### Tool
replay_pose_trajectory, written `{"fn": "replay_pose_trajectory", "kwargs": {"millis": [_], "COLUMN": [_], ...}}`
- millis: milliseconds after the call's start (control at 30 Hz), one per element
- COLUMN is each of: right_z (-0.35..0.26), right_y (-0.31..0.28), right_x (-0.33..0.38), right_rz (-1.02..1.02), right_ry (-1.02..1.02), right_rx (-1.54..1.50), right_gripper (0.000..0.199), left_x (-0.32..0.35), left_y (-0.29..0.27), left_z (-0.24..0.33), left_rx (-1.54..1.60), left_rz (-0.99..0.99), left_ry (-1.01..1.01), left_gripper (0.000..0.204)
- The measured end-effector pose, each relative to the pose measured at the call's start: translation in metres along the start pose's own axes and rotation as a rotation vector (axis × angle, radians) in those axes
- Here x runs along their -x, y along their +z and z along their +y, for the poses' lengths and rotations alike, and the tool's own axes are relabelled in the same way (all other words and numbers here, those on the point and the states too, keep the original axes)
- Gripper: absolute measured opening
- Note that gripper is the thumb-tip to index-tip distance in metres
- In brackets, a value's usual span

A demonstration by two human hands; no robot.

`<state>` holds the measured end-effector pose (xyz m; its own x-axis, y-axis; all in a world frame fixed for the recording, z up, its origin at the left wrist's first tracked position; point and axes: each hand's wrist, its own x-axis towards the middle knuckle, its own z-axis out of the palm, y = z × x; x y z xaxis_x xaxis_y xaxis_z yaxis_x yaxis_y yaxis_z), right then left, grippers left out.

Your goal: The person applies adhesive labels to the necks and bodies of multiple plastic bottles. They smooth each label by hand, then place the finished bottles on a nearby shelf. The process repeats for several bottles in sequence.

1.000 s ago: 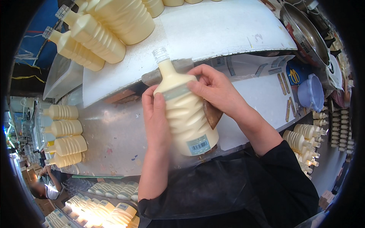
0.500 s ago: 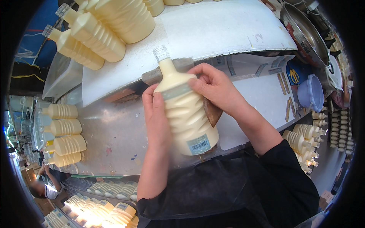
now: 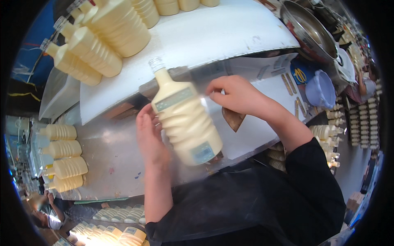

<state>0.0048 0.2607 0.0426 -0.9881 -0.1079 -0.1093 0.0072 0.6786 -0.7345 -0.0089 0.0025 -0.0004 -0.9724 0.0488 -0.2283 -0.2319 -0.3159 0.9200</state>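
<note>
A cream-yellow ribbed plastic bottle point(image 3: 186, 119) with a clear threaded neck tilts in front of me, neck pointing away. It has a grey-green band label point(image 3: 175, 99) below its shoulder and a small barcode label point(image 3: 202, 152) near its base. My left hand point(image 3: 150, 133) grips its left side, fingers partly hidden behind it. On the other side my right hand point(image 3: 234, 94) is just off the bottle, with fingers loosely bent, thumb and forefinger slightly apart, and nothing visible in them. Under that hand is a brown wedge-shaped piece point(image 3: 233, 119).
Cream bottles stand on the white raised board point(image 3: 213, 30) at the far left. More bottles point(image 3: 67, 148) line the metal table's point(image 3: 111, 160) left end. At right are a lavender bucket point(image 3: 320, 91), yellow-handled scissors point(image 3: 300, 75), thin brown strips point(image 3: 288, 84) and a large metal pan point(image 3: 310, 30).
My right hand has come off the bottle's shoulder and moved slightly right of it. My left hand still holds the bottle, which has turned a little and shifted left in view.
</note>
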Motion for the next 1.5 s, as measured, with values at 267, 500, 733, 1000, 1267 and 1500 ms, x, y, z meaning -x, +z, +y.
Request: {"fn": "replay_pose_trajectory", "kwargs": {"millis": [267,500,733,1000,1267,1500], "right_z": [-0.004,-0.003,-0.004,0.009,0.011,0.002], "right_y": [-0.009,-0.004,0.0,0.012,0.013,-0.02], "right_x": [0.015,0.025,0.026,0.023,0.019,0.014], "right_rz": [-0.56,-0.711,-0.766,-0.822,-0.863,-0.587], "right_ry": [0.041,0.03,0.041,0.018,0.062,0.088], "right_rx": [0.282,0.139,0.13,0.135,0.15,-0.056], "right_gripper": [0.026,0.026,0.026,0.027,0.028,0.025], "left_x": [0.016,0.027,0.033,0.035,0.03,0.024], "left_y": [-0.006,-0.003,0.0,0.0,-0.005,-0.003], "left_z": [-0.006,-0.001,0.001,0.001,-0.005,-0.002], "left_rx": [0.018,0.034,0.009,0.017,0.019,0.021], "left_rz": [-0.037,-0.044,-0.041,-0.059,-0.048,-0.023], "left_ry": [0.0,-0.006,0.01,0.022,-0.001,0.031], "left_gripper": [0.041,0.037,0.041,0.041,0.042,0.042]}}
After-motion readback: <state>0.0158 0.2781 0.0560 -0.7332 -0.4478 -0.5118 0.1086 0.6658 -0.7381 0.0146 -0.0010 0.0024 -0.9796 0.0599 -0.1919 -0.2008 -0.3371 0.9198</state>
